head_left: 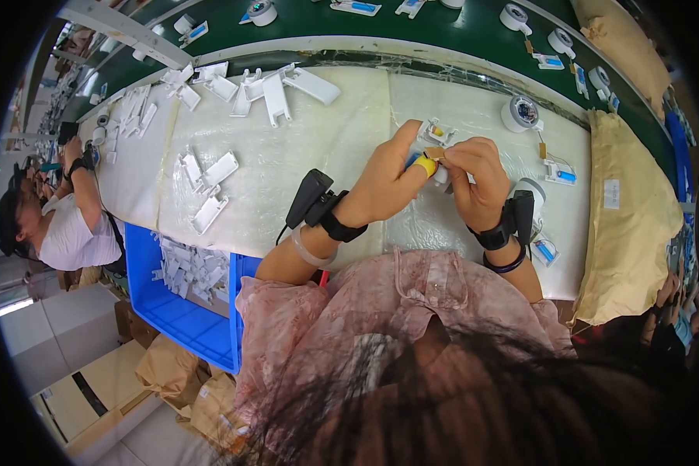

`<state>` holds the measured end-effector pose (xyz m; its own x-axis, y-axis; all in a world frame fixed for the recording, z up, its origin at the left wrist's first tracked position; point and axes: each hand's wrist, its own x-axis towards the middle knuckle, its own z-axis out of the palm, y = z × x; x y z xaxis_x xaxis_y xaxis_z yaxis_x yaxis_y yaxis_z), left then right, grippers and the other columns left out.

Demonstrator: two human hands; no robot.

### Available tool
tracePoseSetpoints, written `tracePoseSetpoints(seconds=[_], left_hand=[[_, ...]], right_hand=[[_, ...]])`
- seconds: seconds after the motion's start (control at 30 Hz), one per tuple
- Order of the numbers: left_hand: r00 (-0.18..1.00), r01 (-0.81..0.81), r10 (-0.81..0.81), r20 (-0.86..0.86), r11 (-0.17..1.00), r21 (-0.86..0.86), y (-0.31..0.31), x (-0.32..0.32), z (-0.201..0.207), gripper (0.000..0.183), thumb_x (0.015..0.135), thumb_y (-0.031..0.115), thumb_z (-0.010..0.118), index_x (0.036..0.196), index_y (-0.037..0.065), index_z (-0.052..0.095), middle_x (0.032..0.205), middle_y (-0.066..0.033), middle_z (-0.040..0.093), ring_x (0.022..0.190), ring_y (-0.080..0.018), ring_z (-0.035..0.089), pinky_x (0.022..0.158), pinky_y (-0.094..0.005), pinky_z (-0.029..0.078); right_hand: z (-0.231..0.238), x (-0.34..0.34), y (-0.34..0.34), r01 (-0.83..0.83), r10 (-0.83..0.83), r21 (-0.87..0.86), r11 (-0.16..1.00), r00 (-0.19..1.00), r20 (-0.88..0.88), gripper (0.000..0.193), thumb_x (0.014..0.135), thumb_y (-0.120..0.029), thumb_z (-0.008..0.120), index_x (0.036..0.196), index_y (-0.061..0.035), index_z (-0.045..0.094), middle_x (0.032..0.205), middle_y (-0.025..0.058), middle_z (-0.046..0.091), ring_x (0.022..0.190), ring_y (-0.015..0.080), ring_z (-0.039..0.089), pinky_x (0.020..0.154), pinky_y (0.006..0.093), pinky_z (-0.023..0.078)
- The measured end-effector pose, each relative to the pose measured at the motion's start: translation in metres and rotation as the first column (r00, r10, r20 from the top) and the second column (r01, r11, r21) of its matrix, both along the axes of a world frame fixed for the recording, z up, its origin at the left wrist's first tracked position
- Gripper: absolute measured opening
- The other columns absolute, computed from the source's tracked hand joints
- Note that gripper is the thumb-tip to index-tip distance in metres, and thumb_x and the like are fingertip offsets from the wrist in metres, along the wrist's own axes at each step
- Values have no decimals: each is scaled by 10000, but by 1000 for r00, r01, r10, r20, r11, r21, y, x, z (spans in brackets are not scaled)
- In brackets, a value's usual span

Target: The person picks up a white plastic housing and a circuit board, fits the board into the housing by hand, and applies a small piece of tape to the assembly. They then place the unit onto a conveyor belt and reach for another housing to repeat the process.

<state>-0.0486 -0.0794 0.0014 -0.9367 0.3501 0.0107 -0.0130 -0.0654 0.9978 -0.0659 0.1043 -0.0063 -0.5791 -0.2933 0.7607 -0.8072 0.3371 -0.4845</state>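
Over the right half of the bench (276, 175), the left hand (387, 180) grips a small white part (436, 133), the right hand (480, 180) pinching a brown tab (435, 154); too hard a tug might tear it. White covers (276, 101) lie far left; rightward, a round device (519, 114) and paper bag (625, 221) could block the right arm.

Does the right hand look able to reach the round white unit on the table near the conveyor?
Probably yes: the round white unit lies near the right hand, nothing visible between, though that hand holds a brown piece.
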Motion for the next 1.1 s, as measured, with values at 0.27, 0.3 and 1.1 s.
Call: tracePoseSetpoints(seconds=[0.27,0.3,1.1], left_hand=[[987,-82,64,-147,989,-122,2,2,8,342,865,78,495,1184,-34,446,858,-223,589,708,-321,572,646,-371,461],[987,-82,64,-146,989,-122,2,2,8,342,865,78,495,1184,-34,446,858,-223,589,708,-321,572,646,-371,461],[1000,-5,4,-27,999,-33,2,1,-7,227,898,26,386,1115,24,456,804,-51,563,645,-90,519,570,-240,465]], right_hand=[[-1,0,2,25,-25,14,1000,1000,-2,240,771,94,704,966,-30,643,910,108,648,844,280,609,757,351,490],[-1,0,2,27,-27,17,999,1000,2,239,771,92,705,966,-31,645,909,107,647,844,280,609,758,351,490],[-2,-1,-1,68,-68,32,997,998,3,256,701,60,734,916,-72,694,857,54,646,814,252,582,779,351,461]])
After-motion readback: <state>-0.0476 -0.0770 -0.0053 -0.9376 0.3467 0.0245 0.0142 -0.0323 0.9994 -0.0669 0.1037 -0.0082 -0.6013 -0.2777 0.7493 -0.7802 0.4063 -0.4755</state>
